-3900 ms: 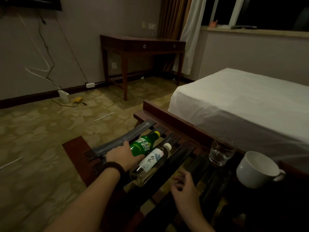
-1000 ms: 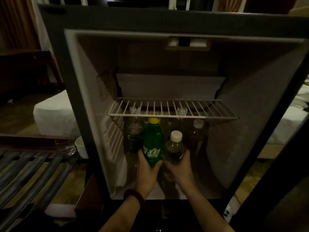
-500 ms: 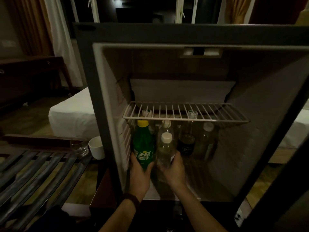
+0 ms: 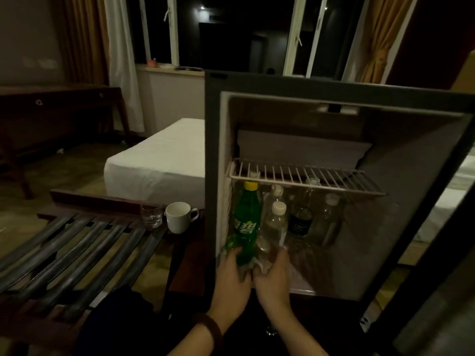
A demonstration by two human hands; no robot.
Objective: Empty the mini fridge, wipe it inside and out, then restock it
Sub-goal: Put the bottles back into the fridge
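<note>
Inside the open mini fridge (image 4: 411,160), the left hand (image 4: 232,276) grasps a green bottle (image 4: 246,222) with white Chinese lettering; the right hand (image 4: 273,274) grasps a clear bottle (image 4: 276,224). A dark bottle's (image 4: 299,222) label is unreadable.

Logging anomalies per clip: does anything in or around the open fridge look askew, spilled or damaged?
Only the green bottle stands out: it leans left in the left hand at the fridge's front left, not yet upright. The wire shelf sits level, and no spill or damage shows, though the interior is dim.
</note>
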